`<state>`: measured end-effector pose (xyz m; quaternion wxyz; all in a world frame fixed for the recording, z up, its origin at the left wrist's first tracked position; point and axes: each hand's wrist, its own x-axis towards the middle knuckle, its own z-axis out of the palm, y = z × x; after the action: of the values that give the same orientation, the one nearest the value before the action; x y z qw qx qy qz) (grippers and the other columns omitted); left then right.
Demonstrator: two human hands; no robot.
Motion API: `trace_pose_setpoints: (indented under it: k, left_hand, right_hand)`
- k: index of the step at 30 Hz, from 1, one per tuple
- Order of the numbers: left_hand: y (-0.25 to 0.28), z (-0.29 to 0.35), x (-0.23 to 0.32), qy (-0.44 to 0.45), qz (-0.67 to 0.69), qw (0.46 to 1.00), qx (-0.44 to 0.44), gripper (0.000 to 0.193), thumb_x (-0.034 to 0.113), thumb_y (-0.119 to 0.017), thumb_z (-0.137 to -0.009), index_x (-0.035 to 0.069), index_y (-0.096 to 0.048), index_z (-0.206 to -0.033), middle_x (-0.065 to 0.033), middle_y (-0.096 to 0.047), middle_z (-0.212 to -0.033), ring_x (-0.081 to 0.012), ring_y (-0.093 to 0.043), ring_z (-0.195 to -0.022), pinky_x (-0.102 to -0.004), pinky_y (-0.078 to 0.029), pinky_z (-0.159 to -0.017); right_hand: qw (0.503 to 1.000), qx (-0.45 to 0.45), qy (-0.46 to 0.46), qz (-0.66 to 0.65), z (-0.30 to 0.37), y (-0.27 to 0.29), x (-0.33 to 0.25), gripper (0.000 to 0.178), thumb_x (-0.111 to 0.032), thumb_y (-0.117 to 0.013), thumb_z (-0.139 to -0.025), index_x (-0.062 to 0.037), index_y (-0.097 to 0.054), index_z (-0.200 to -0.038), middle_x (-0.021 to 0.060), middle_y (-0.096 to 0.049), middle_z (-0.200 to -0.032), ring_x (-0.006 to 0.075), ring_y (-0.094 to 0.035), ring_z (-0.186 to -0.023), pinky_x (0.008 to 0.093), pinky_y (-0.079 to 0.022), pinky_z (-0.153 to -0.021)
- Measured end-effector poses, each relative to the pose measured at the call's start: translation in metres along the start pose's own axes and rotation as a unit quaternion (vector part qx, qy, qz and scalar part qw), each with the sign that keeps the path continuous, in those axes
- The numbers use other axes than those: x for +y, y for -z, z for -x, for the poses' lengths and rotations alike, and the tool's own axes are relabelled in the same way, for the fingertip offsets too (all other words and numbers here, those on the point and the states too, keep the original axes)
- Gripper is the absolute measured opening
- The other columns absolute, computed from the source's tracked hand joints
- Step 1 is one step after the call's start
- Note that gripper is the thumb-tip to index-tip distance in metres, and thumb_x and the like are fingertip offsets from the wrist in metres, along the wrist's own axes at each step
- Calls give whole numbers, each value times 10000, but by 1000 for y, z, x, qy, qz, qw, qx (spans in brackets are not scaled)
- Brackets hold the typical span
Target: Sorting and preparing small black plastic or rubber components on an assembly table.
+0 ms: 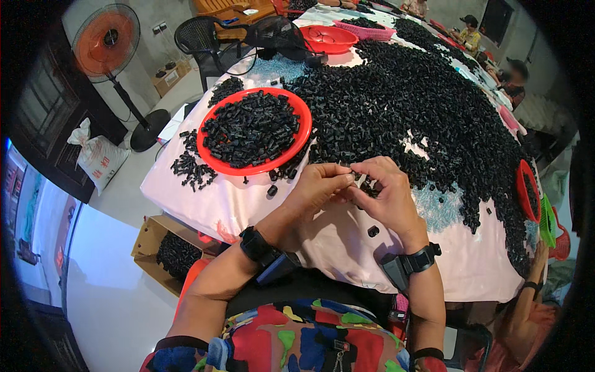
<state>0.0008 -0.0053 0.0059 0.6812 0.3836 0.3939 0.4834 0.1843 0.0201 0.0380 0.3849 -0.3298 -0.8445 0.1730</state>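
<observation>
Pale tablecloth [465, 266], heaped black parts [396, 99]; standing fan [106, 46] on pale floor [118, 254].

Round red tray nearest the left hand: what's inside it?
The red tray holds a heap of small black parts. The heap covers its bottom, so anything lying underneath can't be seen.

Partly hidden grip, cropped surroundings.
Whatever lies between the fingertips of the left hand [317, 190] and the right hand [392, 195] is mostly covered and too small to be identified. The wooden furniture [238, 20] is cut off by the upper edge, the patterned shirt [300, 340] by the lower. The cardboard box [158, 271] is partly hidden by the table's edge. At right, a co-worker's face [516, 73] is blurred. Among the farther black parts [427, 43], single shapes cannot be made out.
</observation>
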Motion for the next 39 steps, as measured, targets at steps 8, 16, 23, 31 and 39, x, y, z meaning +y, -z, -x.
trace_pose_setpoints:
  k: [8, 16, 23, 31, 39]
  left_hand:
    - [8, -6, -1, 4, 24, 999, -49, 162, 225, -659, -992, 83, -672, -1069, -22, -705, -950, -100, -685, -831, -249, -556, -789]
    - [8, -6, -1, 10, 66, 996, -66, 194, 246, -638, -1004, 69, -677, -1073, -30, -715, -964, -117, -703, -867, -273, -580, -820]
    - [9, -4, 1, 36, 43, 997, -57, 296, 318, -618, -1013, 48, -698, -1103, -54, -736, -1003, -119, -709, -897, -273, -576, -832]
    - [7, 6, 1, 42, 53, 993, -96, 289, 251, -583, -1020, -5, -710, -1070, -102, -743, -1025, -160, -715, -911, -282, -565, -863]
    - [2, 5, 2, 40, 89, 990, -105, 292, 270, -582, -1026, 13, -710, -1077, -91, -741, -1032, -160, -714, -956, -298, -562, -909]
  right_hand:
    - [999, 32, 32, 6, 0, -7, 0, 425, -68, -811, -714, -41, -703, -1124, 116, -682, -1008, 314, -640, -974, 394, -522, -863]
    - [998, 19, 55, 31, 0, -9, 8, 449, -51, -799, -720, -48, -699, -1157, 113, -681, -1066, 309, -638, -1000, 389, -539, -854]
    - [993, 40, 88, 70, 1, -4, 15, 401, -64, -801, -740, -26, -699, -1126, 117, -684, -1043, 309, -645, -940, 390, -546, -788]
    - [994, 11, 101, 27, 3, -6, 18, 398, -36, -761, -743, -8, -649, -1123, 120, -650, -903, 304, -626, -816, 398, -529, -724]
    - [994, 0, 98, 40, 3, -4, 15, 346, -42, -742, -760, -5, -640, -1088, 108, -612, -824, 307, -607, -769, 408, -507, -682]
